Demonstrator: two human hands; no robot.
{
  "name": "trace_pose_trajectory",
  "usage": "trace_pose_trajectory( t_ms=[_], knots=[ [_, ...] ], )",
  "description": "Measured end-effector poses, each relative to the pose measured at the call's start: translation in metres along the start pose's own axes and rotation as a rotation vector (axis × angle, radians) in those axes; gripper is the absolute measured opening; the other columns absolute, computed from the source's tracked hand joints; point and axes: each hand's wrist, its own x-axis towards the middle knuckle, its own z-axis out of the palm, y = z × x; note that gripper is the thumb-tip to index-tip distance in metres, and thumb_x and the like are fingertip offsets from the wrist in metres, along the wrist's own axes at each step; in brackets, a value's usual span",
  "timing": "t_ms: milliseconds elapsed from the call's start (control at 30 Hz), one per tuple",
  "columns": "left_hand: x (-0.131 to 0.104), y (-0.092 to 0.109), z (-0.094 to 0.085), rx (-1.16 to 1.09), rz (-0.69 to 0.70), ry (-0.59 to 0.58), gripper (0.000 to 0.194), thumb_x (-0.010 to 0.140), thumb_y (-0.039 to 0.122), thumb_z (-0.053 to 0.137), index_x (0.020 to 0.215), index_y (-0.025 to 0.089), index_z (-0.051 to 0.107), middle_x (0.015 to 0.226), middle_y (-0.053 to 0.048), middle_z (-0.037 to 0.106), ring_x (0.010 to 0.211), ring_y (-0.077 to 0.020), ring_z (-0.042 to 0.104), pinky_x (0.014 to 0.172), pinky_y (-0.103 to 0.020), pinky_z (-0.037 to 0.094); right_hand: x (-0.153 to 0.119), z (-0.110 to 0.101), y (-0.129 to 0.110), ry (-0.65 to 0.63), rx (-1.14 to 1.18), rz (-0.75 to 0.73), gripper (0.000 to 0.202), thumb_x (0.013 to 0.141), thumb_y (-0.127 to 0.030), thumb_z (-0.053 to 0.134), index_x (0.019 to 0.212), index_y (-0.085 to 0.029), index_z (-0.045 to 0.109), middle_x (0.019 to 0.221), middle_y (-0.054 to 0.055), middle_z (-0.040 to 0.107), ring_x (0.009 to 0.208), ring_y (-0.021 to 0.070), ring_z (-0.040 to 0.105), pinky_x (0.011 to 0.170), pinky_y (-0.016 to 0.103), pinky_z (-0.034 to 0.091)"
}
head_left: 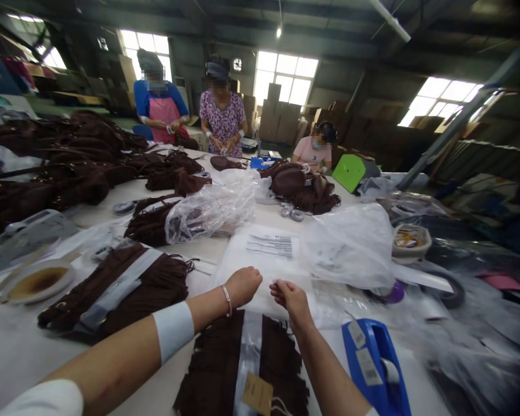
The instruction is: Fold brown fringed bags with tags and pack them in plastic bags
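Note:
My left hand point(244, 286), with a bracelet at the wrist, is closed in a fist over a clear plastic bag point(260, 237) with printed text. Close to its right, my right hand point(291, 299) has thumb and forefinger pinched together. Whatever either hand holds is too small or hidden to make out. Below both hands lies a dark brown fringed bag point(216, 364), wrapped by a translucent band point(248, 341) and bearing a brown paper tag point(257, 394) on a string.
A blue tape dispenser point(375, 364) stands at right. Another banded fringed bag point(156, 289) and a tape roll point(39, 281) lie at left. Loose plastic bags point(351, 242) and a brown bag pile point(60, 156) cover much of the table. Several co-workers point(223, 115) are across it.

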Motion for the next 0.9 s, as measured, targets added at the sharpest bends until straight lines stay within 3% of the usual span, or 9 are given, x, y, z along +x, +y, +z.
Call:
trace_pose_trajectory(
  t_ms=[167,267,367,500,600,667,733,800,900],
  knots=[
    [0.008,-0.004,0.007,-0.127,-0.132,0.058,0.013,0.081,0.023,0.057,0.071,0.014,0.062,0.079,-0.01,0.066,0.078,-0.0231,0.061,0.072,-0.033,0.046,0.003,0.001,0.008,0.06,-0.073,-0.06,0.041,0.066,-0.054,0.067,0.072,-0.013,0.066,0.071,0.008,0.071,0.059,0.0133,0.062,0.054,0.023,0.046],
    [0.013,-0.015,0.012,-0.25,-0.222,0.102,0.023,0.073,0.036,0.067,0.064,0.016,0.06,0.065,-0.003,0.064,0.063,-0.0176,0.058,0.059,-0.026,0.043,0.008,0.0,0.01,0.074,-0.138,-0.112,0.04,0.068,-0.054,0.064,0.065,-0.015,0.063,0.065,0.006,0.069,0.055,0.0129,0.058,0.052,0.023,0.044],
    [0.017,-0.03,0.012,-0.373,-0.295,0.176,0.037,0.081,0.047,0.054,0.061,0.016,0.058,0.059,0.0,0.062,0.055,-0.0135,0.055,0.053,-0.022,0.041,0.008,-0.006,0.012,0.097,-0.212,-0.152,0.039,0.071,-0.054,0.059,0.065,-0.016,0.061,0.064,0.005,0.068,0.057,0.0143,0.058,0.056,0.025,0.045],
    [0.016,-0.041,0.001,-0.438,-0.384,0.331,0.04,0.092,0.037,0.033,0.073,0.013,0.059,0.068,-0.004,0.065,0.06,-0.0141,0.058,0.056,-0.022,0.044,-0.009,-0.02,0.011,0.087,-0.367,-0.167,0.033,0.074,-0.048,0.055,0.06,-0.019,0.058,0.062,0.003,0.067,0.057,0.015,0.058,0.06,0.026,0.045],
    [0.009,-0.029,-0.012,-0.418,-0.358,0.385,0.024,0.089,0.028,0.041,0.082,0.014,0.06,0.077,-0.005,0.065,0.07,-0.0161,0.06,0.065,-0.025,0.047,-0.041,-0.025,-0.009,-0.091,-0.505,-0.123,0.032,0.071,-0.044,0.061,0.052,-0.019,0.059,0.05,0.001,0.062,0.048,0.0152,0.055,0.053,0.026,0.042],
    [-0.001,-0.011,-0.018,-0.399,-0.29,0.381,0.016,0.088,0.025,0.046,0.086,0.017,0.06,0.085,-0.005,0.065,0.08,-0.0175,0.06,0.074,-0.027,0.046,-0.063,-0.023,-0.032,-0.187,-0.606,-0.199,0.029,0.071,-0.044,0.065,0.056,-0.02,0.064,0.053,0.001,0.064,0.053,0.0163,0.057,0.058,0.027,0.044],
    [-0.013,0.012,-0.022,-0.346,-0.191,0.379,0.017,0.09,0.025,0.045,0.092,0.019,0.06,0.093,-0.006,0.064,0.09,-0.0189,0.059,0.082,-0.029,0.044,-0.075,-0.017,-0.058,-0.147,-0.791,-0.479,0.021,0.077,-0.043,0.062,0.08,-0.023,0.07,0.079,0.003,0.07,0.077,0.0194,0.061,0.076,0.03,0.045],
    [-0.025,0.031,-0.024,-0.201,-0.077,0.392,0.023,0.095,0.027,0.038,0.099,0.019,0.06,0.094,-0.007,0.064,0.092,-0.0192,0.058,0.084,-0.03,0.043,-0.072,-0.012,-0.076,-0.038,-1.105,-0.754,0.032,0.08,-0.034,0.062,0.11,-0.026,0.064,0.108,0.006,0.065,0.103,0.0243,0.055,0.09,0.036,0.039],
    [-0.04,0.042,-0.031,0.066,0.076,0.316,0.03,0.096,0.04,0.038,0.096,0.019,0.06,0.08,-0.007,0.064,0.08,-0.0193,0.061,0.074,-0.028,0.045,-0.05,-0.016,-0.079,-0.044,-1.448,-0.725,0.029,0.075,-0.015,0.06,0.1,-0.026,0.069,0.095,0.007,0.065,0.095,0.0245,0.056,0.084,0.035,0.042]
  ],
)
